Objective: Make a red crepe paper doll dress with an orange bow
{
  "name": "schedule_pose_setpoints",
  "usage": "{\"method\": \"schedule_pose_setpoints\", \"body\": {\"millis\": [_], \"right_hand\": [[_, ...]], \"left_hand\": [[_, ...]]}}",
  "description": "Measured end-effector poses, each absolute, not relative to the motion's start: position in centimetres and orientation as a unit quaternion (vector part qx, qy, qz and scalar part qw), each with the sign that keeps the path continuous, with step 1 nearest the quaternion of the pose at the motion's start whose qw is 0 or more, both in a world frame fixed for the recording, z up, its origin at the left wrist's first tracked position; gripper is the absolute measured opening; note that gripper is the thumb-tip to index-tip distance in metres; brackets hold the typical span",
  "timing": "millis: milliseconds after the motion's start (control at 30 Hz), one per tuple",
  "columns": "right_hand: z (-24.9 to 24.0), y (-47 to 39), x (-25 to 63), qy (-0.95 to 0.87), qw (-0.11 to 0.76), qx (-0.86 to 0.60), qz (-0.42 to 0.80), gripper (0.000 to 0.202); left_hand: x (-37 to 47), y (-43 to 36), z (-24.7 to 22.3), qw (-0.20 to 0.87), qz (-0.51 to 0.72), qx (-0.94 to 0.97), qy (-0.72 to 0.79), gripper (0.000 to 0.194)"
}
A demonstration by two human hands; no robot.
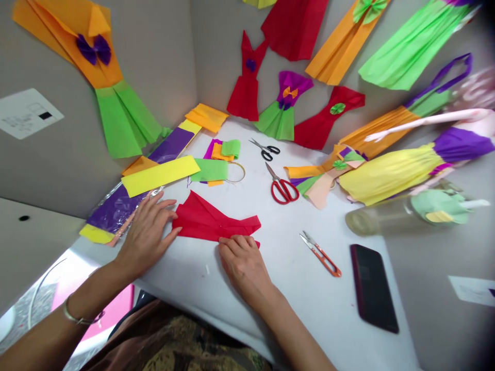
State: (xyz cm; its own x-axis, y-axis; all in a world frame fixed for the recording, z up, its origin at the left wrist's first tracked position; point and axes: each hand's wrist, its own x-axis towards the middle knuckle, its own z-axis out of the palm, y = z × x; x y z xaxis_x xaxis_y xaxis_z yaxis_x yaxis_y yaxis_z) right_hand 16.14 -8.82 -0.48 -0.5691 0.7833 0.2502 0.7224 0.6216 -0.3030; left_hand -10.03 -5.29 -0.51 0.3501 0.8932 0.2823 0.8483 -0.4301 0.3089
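Note:
A small red crepe-paper dress (211, 221) lies flat on the white table, its wide end to the left and its narrower strap end to the right. My left hand (149, 226) is at the wide end, fingers spread and thumb apart, the tips touching the paper's left edge. Near the strap end, my right hand (242, 260) has its fingers bent and pressed together on the lower edge of the dress. Its thumb is mostly hidden. Behind the dress are yellow (160, 176) and green (211, 170) paper strips.
Red-handled scissors (284, 190), black-handled scissors (265, 150), orange thread snips (320, 255) and a phone (374, 288) lie on the table. A doll in a yellow skirt (386, 175) and a bottle (379, 219) are at right. Paper dresses hang on the partitions (162, 51).

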Motion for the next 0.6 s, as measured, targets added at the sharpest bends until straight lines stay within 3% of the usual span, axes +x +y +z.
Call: {"method": "schedule_pose_setpoints", "body": {"millis": [100,233,333,467,600], "right_hand": [[-0.4,-8.9,16.2,-0.885,0.182,-0.422,0.081,0.015],[-0.3,-8.9,16.0,-0.891,0.162,-0.418,0.067,0.016],[-0.1,-9.0,16.3,-0.895,0.152,-0.414,0.070,0.015],[0.5,-9.1,18.8,-0.855,0.230,-0.451,0.111,0.018],[1.0,-9.1,22.7,-0.745,0.285,-0.587,0.137,0.016]], "left_hand": [[-8.0,-6.9,0.0,0.072,0.252,0.844,0.468,0.019],[-5.3,-9.1,-1.3,0.140,0.197,0.901,0.361,0.042],[-4.4,-9.8,-2.6,0.143,0.173,0.901,0.372,0.050],[-4.2,-9.7,-2.9,0.134,0.159,0.902,0.378,0.053],[-4.1,-9.3,-2.2,0.120,0.151,0.910,0.366,0.049]]}}
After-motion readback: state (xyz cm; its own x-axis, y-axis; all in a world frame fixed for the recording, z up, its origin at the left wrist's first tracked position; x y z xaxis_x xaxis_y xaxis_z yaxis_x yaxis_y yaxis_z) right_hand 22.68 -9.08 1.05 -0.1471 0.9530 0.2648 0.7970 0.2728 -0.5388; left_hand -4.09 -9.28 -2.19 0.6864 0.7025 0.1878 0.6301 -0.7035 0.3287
